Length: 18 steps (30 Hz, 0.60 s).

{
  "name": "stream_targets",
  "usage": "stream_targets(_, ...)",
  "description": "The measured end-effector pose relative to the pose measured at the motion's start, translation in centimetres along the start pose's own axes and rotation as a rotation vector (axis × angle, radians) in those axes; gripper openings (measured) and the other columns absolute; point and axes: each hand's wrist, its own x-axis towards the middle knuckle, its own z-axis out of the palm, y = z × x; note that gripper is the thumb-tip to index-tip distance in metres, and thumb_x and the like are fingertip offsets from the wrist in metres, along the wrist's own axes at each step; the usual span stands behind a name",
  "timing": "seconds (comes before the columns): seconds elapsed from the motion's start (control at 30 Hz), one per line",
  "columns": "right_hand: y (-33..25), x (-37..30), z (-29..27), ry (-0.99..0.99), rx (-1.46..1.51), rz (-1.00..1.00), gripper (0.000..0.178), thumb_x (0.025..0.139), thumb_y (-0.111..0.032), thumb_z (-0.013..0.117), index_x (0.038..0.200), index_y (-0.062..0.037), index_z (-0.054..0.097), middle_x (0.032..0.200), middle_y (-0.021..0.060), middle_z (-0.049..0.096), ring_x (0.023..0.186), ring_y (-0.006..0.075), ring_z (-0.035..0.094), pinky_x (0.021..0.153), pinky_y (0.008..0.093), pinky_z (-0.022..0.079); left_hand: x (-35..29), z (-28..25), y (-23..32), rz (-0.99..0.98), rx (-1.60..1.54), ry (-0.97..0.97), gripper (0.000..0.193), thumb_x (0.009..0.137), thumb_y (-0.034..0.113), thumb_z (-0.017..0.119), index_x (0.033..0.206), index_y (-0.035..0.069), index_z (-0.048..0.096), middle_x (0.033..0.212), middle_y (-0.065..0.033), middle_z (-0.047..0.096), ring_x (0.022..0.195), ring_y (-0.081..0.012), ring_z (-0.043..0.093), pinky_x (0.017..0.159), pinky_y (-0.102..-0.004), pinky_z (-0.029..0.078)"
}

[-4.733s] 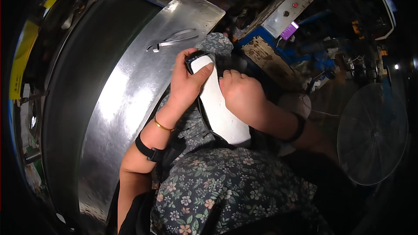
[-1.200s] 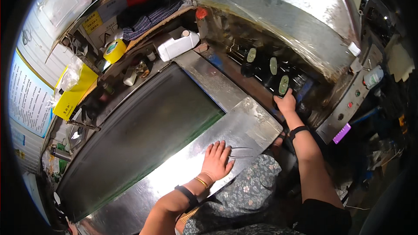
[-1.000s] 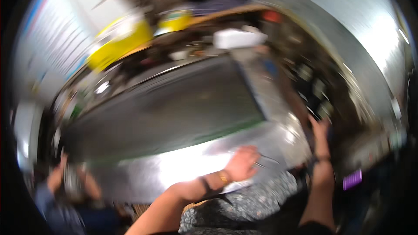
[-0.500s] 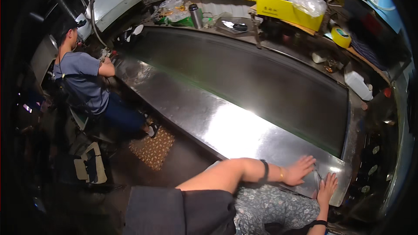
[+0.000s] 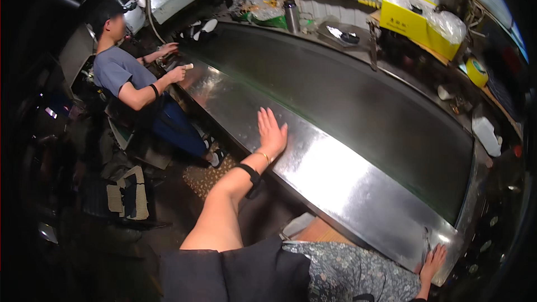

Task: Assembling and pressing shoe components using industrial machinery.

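Observation:
My left hand (image 5: 272, 135) is open, fingers stretched out, over the near edge of a long shiny metal plate (image 5: 335, 173) about halfway along it. A black band and a gold bracelet circle that wrist. My right hand (image 5: 432, 263) rests at the plate's right end with its fingers spread. Right beside those fingertips lies a thin metal tool (image 5: 427, 240), perhaps tweezers; its exact kind is hard to make out. Neither hand holds anything that shows.
A dark belt-like surface (image 5: 358, 117) runs behind the plate. At the far left a co-worker (image 5: 128, 72) has a small pale thing in one hand. A thermos (image 5: 291, 17), a yellow box (image 5: 417, 25) and a white jug (image 5: 486, 135) stand along the back ledge.
My left hand has swung left along the plate, away from the right hand. The right hand still rests by the tool. The co-worker has risen and turned toward the plate. The view has shifted.

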Motion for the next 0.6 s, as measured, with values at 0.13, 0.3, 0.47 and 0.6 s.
stream_targets(0.13, 0.8, 0.0, 0.7, -0.228, 0.004, 0.167, 0.053, 0.106, -0.036, 0.039, 0.152, -0.0108, 0.038, 0.162, 0.0132, 0.025, 0.150, 0.0370, 0.018, 0.119, 0.0506, 0.013, -3.7, 1.8, 2.7, 0.147, 0.050, -0.304, 0.082, 0.097, 0.044, 0.050, 0.148, -0.014, 0.023, 0.157, -0.0350, 0.014, 0.149, -0.0464, 0.009, 0.122, -0.0507, 0.008)
stream_targets(0.3, 2.1, 0.3, 1.8, -0.202, 0.014, 0.112, 0.052, 0.106, -0.035, 0.040, 0.151, -0.0096, 0.040, 0.161, 0.0148, 0.028, 0.148, 0.0384, 0.020, 0.118, 0.0510, 0.017, -6.0, 3.5, 6.4, 0.098, 0.202, -0.323, 0.086, 0.098, 0.053, 0.041, 0.147, -0.015, 0.024, 0.156, -0.0370, 0.016, 0.149, -0.0469, 0.010, 0.122, -0.0501, 0.008)
stream_targets(0.47, 2.6, 0.2, 2.5, -0.015, -0.140, -0.155, 0.052, 0.101, -0.030, 0.040, 0.149, -0.0094, 0.043, 0.149, 0.0238, 0.043, 0.134, 0.0471, 0.038, 0.111, 0.0568, 0.030, -6.2, 3.6, 6.4, 0.103, 0.137, -0.366, 0.088, 0.099, 0.056, 0.037, 0.148, -0.015, 0.022, 0.156, -0.0375, 0.014, 0.149, -0.0475, 0.008, 0.122, -0.0507, 0.006)
stream_targets(0.6, 2.4, -0.2, 1.8, 0.014, -0.188, -0.193, 0.053, 0.101, -0.031, 0.040, 0.149, -0.0097, 0.043, 0.149, 0.0238, 0.043, 0.135, 0.0462, 0.038, 0.111, 0.0557, 0.030, -6.5, 4.0, 6.9, 0.121, 0.172, -0.429, 0.083, 0.101, 0.054, 0.034, 0.149, -0.012, 0.024, 0.156, -0.0372, 0.015, 0.148, -0.0497, 0.010, 0.122, -0.0531, 0.007)
